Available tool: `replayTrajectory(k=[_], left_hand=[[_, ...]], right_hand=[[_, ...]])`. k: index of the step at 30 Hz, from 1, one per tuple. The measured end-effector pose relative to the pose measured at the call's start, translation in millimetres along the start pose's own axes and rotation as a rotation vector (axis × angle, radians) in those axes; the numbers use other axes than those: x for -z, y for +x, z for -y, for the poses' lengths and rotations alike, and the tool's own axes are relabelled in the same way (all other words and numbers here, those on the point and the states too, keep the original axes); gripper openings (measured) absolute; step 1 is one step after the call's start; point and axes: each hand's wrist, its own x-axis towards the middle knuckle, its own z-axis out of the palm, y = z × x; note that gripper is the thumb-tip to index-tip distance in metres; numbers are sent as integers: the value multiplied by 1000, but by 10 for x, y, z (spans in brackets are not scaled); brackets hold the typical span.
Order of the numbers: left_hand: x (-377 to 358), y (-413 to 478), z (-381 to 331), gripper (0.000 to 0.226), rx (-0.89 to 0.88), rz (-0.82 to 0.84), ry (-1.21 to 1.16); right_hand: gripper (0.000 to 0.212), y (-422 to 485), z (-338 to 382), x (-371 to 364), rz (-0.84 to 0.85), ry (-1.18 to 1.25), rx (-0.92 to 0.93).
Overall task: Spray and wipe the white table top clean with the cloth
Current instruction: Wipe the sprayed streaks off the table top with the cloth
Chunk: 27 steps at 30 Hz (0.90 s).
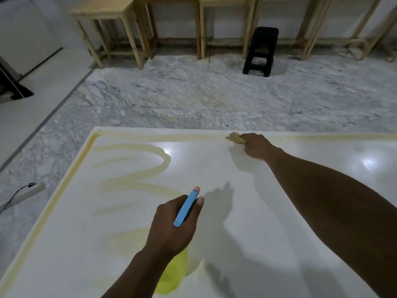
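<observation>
- My right grip [255, 146] was clenched on the tan cloth [235, 137] and pressed it on the far edge of the white counter [64, 244].
- My left grip [171, 224] was wrapped round the spray bottle [187, 206], nearer to me than the cloth. Its blue head pointed away from me.
- The yellowish band [171, 137] lay to both sides of the cloth grip, with its long axis along the far edge. I judged the next stroke must follow that line.
- The winding streaks [137, 175] lay left of the bottle grip, which was nearer to them than the cloth grip was.
- I could read no label or writing on the bottle.
</observation>
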Motion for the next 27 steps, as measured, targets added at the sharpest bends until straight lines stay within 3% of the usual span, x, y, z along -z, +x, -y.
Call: replayTrajectory(k=[2,3,6,9,12,14,21,27], left_hand=[[-50,66,39,52,-12,-5,19],[-64,85,47,44,-17,-5,27],[-73,108,78,35,-5,-13,38],[-61,72,69,36,8,-26,64],[-47,-236,27,43,37,20,88],[-17,-466,3,56,51,22,92],[99,-1666,-14,67,23,53,97],[169,-2702,133,54,42,90,105]], right_hand=[[52,110,-147,-397,143,-100,-28],[53,130,-226,-608,133,-132,-14],[50,125,-383,-967,-53,-83,74],[46,-56,-459,-1034,-107,-42,117],[56,-667,-642,-1324,-141,-60,138],[54,-1190,-696,-1503,-133,-79,178],[49,-3351,-555,-2118,-230,-76,102],[57,-4650,-305,-2555,-56,-147,13]])
